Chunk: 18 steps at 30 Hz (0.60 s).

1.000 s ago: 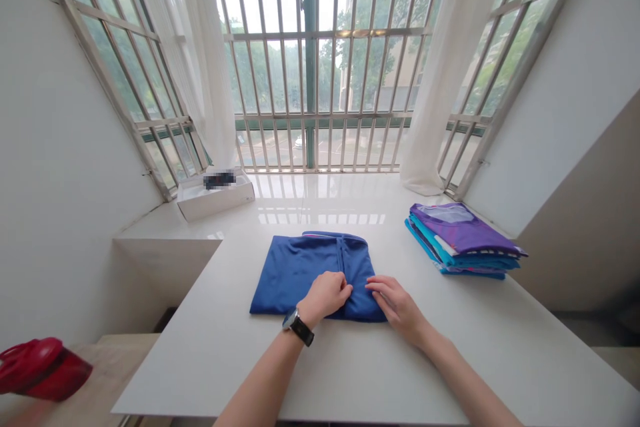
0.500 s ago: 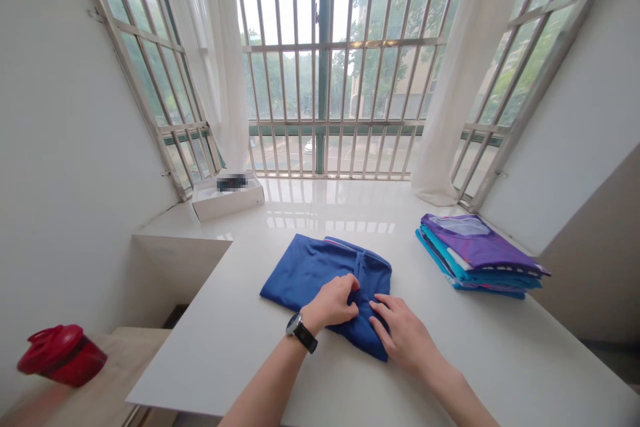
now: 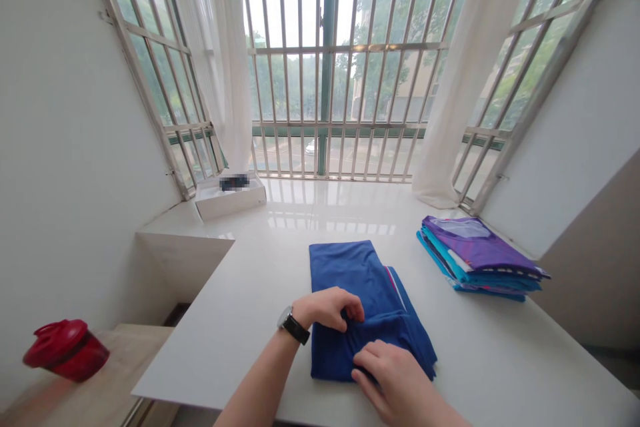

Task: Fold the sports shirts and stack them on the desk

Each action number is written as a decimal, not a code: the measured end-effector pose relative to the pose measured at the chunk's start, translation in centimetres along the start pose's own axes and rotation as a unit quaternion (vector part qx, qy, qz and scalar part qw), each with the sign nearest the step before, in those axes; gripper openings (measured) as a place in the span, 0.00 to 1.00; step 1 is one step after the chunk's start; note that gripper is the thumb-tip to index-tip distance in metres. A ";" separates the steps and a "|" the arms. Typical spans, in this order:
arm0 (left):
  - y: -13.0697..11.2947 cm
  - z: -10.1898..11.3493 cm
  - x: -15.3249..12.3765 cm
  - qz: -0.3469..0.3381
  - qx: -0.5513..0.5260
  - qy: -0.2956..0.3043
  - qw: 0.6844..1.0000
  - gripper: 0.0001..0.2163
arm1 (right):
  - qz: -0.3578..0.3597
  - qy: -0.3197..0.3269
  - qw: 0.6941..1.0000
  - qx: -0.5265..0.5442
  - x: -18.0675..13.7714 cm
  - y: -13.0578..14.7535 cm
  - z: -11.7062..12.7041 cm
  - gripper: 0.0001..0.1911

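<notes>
A folded blue garment (image 3: 357, 283) lies on the white table (image 3: 250, 340), its long side running away from me. My left hand (image 3: 327, 309), with a black watch on the wrist, pinches the fabric at the garment's near left part. At the near edge of the garment my right hand (image 3: 395, 383) rests on the cloth with its fingers curled into a fold. A thin white and red stripe shows along the garment's right fold.
A stack of folded purple and teal clothes (image 3: 477, 255) sits at the right of the table. A white box (image 3: 231, 195) lies on the window sill at the back left. A red lidded container (image 3: 65, 350) stands on a low wooden surface at the left.
The blue garment has been turned about a quarter turn and now lies lengthwise. Both hands moved with it, the right hand coming nearer to me.
</notes>
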State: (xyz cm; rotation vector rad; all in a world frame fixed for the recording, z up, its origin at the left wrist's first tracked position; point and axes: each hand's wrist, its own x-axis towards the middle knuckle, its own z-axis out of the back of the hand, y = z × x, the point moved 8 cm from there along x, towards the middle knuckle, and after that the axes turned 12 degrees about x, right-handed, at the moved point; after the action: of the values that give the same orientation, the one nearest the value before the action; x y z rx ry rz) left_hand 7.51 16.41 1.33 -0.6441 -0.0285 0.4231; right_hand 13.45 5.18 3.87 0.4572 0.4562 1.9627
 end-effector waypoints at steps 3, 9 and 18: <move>0.2 -0.1 0.1 -0.015 -0.013 -0.003 1.000 0.22 | 0.043 -0.094 0.995 -0.004 0.4 -2.0 2.2 0.10; 0.2 0.1 0.0 -0.002 -0.033 -0.003 0.999 0.22 | 0.006 -0.115 0.984 0.134 0.9 -9.4 3.8 0.11; -0.4 0.7 -3.1 0.032 0.067 -0.120 0.990 0.17 | -0.006 -0.168 0.944 0.284 0.4 -11.9 4.0 0.12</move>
State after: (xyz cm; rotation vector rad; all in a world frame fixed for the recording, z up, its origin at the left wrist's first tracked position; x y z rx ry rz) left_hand 4.70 15.33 2.47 -0.4600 -0.2061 0.5579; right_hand 24.40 10.82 1.28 1.1325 0.7997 1.6724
